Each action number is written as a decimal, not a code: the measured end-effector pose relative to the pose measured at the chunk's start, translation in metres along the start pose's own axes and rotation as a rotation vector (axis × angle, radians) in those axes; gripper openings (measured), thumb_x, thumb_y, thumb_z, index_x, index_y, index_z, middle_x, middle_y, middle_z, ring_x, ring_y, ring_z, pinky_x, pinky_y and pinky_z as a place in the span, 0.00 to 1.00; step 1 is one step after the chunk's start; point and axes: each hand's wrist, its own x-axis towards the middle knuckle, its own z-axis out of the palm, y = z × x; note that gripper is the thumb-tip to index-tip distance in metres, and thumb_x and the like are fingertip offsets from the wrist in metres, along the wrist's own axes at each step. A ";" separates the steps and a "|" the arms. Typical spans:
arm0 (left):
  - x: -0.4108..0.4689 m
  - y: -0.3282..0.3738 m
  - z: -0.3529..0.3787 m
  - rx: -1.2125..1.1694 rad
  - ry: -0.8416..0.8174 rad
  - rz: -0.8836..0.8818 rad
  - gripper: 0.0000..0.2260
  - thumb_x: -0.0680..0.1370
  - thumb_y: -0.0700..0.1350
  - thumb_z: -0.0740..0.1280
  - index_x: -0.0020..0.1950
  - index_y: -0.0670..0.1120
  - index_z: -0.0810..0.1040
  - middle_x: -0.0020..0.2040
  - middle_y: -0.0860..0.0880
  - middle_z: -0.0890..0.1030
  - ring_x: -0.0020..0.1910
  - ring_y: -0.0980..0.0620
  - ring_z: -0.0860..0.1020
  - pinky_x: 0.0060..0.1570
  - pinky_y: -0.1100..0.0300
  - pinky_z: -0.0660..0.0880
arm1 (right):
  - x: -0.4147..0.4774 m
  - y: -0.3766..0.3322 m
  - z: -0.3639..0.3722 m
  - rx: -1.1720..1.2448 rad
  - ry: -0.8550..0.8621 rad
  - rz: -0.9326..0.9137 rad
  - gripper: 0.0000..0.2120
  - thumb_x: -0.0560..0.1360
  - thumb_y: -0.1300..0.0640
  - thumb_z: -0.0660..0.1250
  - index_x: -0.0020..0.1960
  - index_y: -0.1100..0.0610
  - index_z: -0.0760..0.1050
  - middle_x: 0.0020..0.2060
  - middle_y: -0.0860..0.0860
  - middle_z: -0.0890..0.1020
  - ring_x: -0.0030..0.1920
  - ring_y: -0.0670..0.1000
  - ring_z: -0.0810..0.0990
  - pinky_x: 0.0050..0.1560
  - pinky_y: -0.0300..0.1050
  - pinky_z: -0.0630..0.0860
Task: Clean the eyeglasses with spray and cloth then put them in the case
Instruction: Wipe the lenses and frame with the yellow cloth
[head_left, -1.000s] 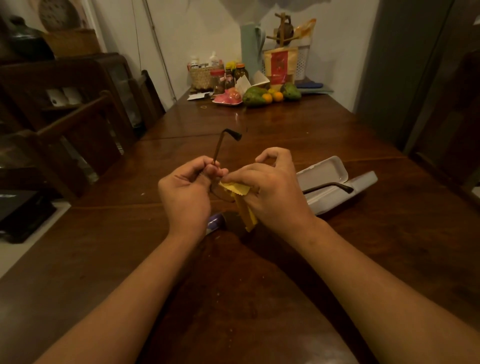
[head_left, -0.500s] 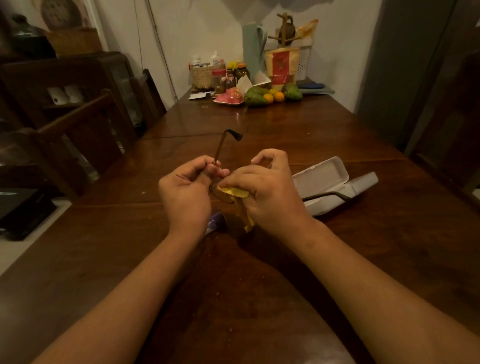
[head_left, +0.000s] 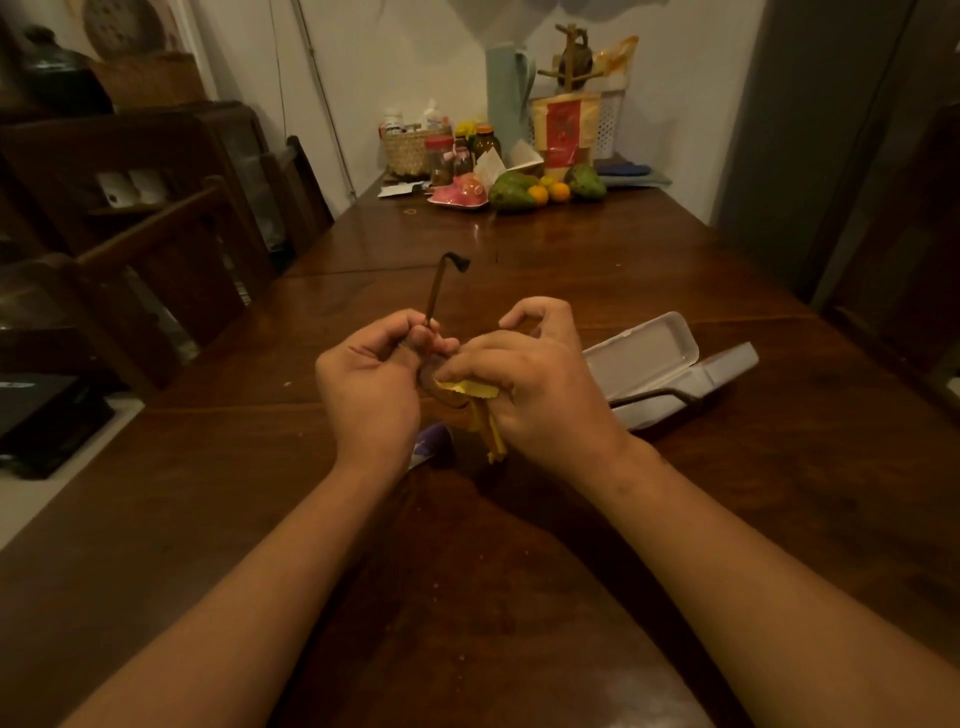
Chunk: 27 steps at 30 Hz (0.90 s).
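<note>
While the right hand (head_left: 540, 395) pinches the yellow cloth (head_left: 470, 389) onto a lens, the left hand (head_left: 371, 389) grips the glasses (head_left: 436, 291) at the frame's left end, fingers closed tight, so both hands are full. The glasses sit between the two hands, just above the table (head_left: 519, 597). One arm sticks up and away past the left fingers; the other runs out right, over the case (head_left: 670, 374). So the long axis goes roughly left to right, already lined up with the case, which lies open just beside the right hand. That hand's clearly nearer to it. Frame looks thin and dark brown; lenses are mostly hidden, so can't tell if they're clean. Something purple (head_left: 431, 441) under the left wrist is probably the spray.
</note>
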 end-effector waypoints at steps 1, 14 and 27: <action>0.000 0.000 -0.001 0.006 0.001 0.005 0.12 0.77 0.34 0.66 0.43 0.49 0.85 0.37 0.49 0.84 0.40 0.45 0.85 0.38 0.58 0.80 | 0.000 0.000 0.000 0.019 -0.018 -0.024 0.08 0.75 0.51 0.70 0.52 0.48 0.85 0.51 0.41 0.84 0.58 0.56 0.69 0.50 0.55 0.69; 0.001 0.001 0.001 0.042 0.025 0.020 0.06 0.77 0.32 0.66 0.45 0.38 0.82 0.34 0.50 0.83 0.37 0.46 0.84 0.40 0.54 0.81 | 0.001 0.002 -0.005 -0.028 -0.082 -0.061 0.10 0.74 0.58 0.71 0.53 0.49 0.85 0.52 0.43 0.84 0.58 0.57 0.68 0.49 0.55 0.69; 0.026 0.006 -0.024 0.125 0.258 0.174 0.05 0.78 0.34 0.66 0.48 0.40 0.82 0.36 0.52 0.82 0.39 0.51 0.85 0.44 0.55 0.82 | 0.003 0.002 -0.009 0.183 0.050 0.029 0.11 0.74 0.64 0.73 0.55 0.56 0.84 0.51 0.50 0.85 0.51 0.46 0.83 0.48 0.50 0.82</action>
